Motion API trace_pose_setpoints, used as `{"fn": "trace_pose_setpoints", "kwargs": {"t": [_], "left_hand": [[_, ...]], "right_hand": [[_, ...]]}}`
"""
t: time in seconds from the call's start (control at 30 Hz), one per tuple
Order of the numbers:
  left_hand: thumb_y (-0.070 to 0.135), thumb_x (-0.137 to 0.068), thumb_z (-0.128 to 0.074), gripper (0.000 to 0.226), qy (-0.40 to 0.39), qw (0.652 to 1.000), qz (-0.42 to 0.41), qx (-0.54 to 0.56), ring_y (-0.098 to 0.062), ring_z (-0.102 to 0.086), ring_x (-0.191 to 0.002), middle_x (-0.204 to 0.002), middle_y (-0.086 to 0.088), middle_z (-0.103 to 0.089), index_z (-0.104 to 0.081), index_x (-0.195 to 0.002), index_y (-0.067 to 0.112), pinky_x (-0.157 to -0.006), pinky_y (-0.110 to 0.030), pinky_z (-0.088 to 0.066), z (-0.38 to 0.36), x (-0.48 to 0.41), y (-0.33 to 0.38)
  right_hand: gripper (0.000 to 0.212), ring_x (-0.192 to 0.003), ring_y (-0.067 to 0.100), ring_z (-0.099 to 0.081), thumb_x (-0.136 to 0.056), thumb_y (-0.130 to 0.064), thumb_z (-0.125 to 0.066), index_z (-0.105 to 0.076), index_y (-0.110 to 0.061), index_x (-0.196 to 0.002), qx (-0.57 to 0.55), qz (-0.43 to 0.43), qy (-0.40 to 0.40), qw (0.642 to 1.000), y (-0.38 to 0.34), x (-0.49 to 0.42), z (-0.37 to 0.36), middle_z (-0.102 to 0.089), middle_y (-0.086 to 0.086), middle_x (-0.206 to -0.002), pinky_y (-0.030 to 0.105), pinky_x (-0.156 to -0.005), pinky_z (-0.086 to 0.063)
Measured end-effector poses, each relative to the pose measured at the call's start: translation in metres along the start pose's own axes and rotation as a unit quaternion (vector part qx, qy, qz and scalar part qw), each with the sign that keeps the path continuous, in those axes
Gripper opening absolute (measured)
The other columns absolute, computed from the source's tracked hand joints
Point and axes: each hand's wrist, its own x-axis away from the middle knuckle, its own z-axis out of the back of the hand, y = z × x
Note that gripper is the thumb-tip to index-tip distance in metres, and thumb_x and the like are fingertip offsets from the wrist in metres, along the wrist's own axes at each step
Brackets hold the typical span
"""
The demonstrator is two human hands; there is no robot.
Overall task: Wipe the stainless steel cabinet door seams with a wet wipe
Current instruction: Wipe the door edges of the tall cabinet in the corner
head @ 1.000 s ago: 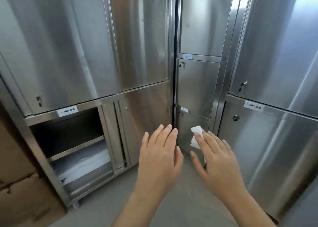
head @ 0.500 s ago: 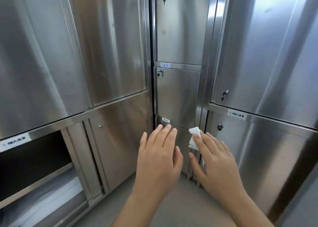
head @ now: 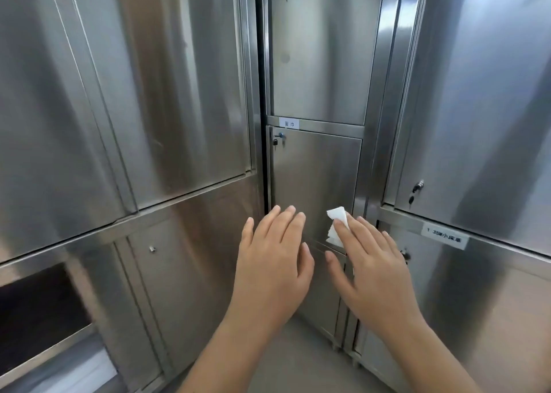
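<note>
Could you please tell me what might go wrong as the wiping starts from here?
1. The wet wipe sits only under the right hand's straight fingers, with the thumb spread away, so it could slip and drop.
2. A key hangs from the middle door beside its left seam; wiping there might snag the wipe.

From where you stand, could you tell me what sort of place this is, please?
Probably a storeroom, perhaps for linen: steel cabinets meet at a corner, with keyed locks and content labels.
</note>
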Motion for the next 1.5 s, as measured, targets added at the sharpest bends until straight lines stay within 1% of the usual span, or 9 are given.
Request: {"fn": "trace_pose_setpoints", "kwargs": {"t": [0.1,0.23,0.37,0.5,0.7,0.9,1.1,1.33,1.5], "left_hand": [[0.021,-0.080,-0.050,0.037,0.007,1.000,0.013,-0.011,-0.023,-0.059,-0.113,-0.117,-0.005,-0.064,-0.067,-0.110,0.008,-0.093,-0.052,-0.041,-0.023,-0.018,-0.014],[0.017,-0.073,-0.059,0.037,0.000,1.000,0.027,-0.008,-0.025,-0.059,-0.112,-0.116,-0.006,-0.065,-0.068,-0.109,0.007,-0.093,-0.053,-0.041,-0.054,-0.031,-0.036],[0.017,-0.074,-0.059,0.038,-0.017,0.999,0.043,-0.011,-0.024,-0.058,-0.113,-0.117,-0.006,-0.065,-0.068,-0.109,0.008,-0.094,-0.053,-0.040,-0.081,-0.044,-0.066],[0.023,-0.081,-0.044,0.041,-0.031,0.999,0.044,0.000,-0.024,-0.057,-0.114,-0.118,-0.005,-0.064,-0.066,-0.111,0.008,-0.095,-0.052,-0.039,-0.110,-0.061,-0.108],[0.017,-0.075,-0.058,0.039,-0.031,0.999,0.029,0.015,-0.025,-0.058,-0.114,-0.118,-0.007,-0.064,-0.066,-0.112,0.007,-0.095,-0.052,-0.039,-0.151,-0.104,-0.194],[0.024,-0.083,-0.039,0.043,-0.019,0.999,-0.006,0.033,-0.025,-0.056,-0.116,-0.119,-0.007,-0.063,-0.065,-0.113,0.006,-0.097,-0.051,-0.037,-0.171,-0.165,-0.271],[0.016,-0.077,-0.056,0.038,-0.004,0.998,-0.013,0.062,-0.026,-0.055,-0.117,-0.120,-0.006,-0.062,-0.065,-0.113,0.007,-0.099,-0.047,-0.028,-0.199,-0.196,-0.317],[0.017,-0.077,-0.056,0.039,0.000,0.998,-0.026,0.065,-0.027,-0.055,-0.117,-0.120,-0.008,-0.062,-0.065,-0.113,0.006,-0.097,-0.054,-0.035,-0.243,-0.250,-0.350],[0.016,-0.076,-0.057,0.039,0.019,0.997,-0.051,0.059,-0.029,-0.056,-0.115,-0.119,-0.011,-0.063,-0.066,-0.112,0.004,-0.096,-0.055,-0.037,-0.290,-0.308,-0.360]], "right_hand": [[0.051,-0.111,0.032,-0.060,-0.084,-0.036,-0.040,-0.066,-0.003,-0.113,-0.004,0.016,0.002,1.000,0.012,-0.024,-0.026,-0.064,0.011,-0.120,0.053,-0.088,-0.047],[0.051,-0.109,0.032,-0.061,-0.083,-0.036,-0.040,-0.067,-0.003,-0.112,-0.008,0.026,-0.013,1.000,0.020,-0.046,-0.061,-0.064,0.011,-0.118,0.053,-0.086,-0.047],[0.051,-0.108,0.032,-0.061,-0.083,-0.036,-0.040,-0.067,-0.003,-0.111,-0.007,0.037,-0.021,0.999,0.022,-0.066,-0.100,-0.065,0.011,-0.118,0.053,-0.085,-0.048],[0.051,-0.108,0.032,-0.062,-0.083,-0.037,-0.041,-0.067,-0.004,-0.112,0.002,0.036,-0.024,0.999,0.018,-0.089,-0.149,-0.064,0.011,-0.118,0.053,-0.085,-0.048],[0.051,-0.109,0.032,-0.061,-0.084,-0.037,-0.041,-0.066,-0.003,-0.112,0.022,0.026,-0.025,0.999,-0.002,-0.147,-0.225,-0.064,0.011,-0.118,0.052,-0.086,-0.048],[0.051,-0.109,0.032,-0.061,-0.085,-0.036,-0.041,-0.065,-0.002,-0.114,0.052,0.008,0.011,0.999,-0.026,-0.221,-0.277,-0.063,0.013,-0.119,0.052,-0.087,-0.047],[0.051,-0.112,0.034,-0.059,-0.086,-0.036,-0.040,-0.064,-0.001,-0.116,0.069,-0.007,0.029,0.997,-0.029,-0.267,-0.317,-0.062,0.014,-0.121,0.053,-0.089,-0.045],[0.052,-0.111,0.033,-0.060,-0.085,-0.037,-0.040,-0.063,-0.002,-0.116,0.095,-0.001,0.041,0.995,-0.016,-0.322,-0.368,-0.062,0.013,-0.120,0.052,-0.089,-0.046],[0.052,-0.113,0.032,-0.058,-0.086,-0.036,-0.039,-0.063,-0.002,-0.117,0.091,-0.014,0.089,0.992,0.014,-0.380,-0.393,-0.061,0.015,-0.122,0.050,-0.092,-0.044]]}}
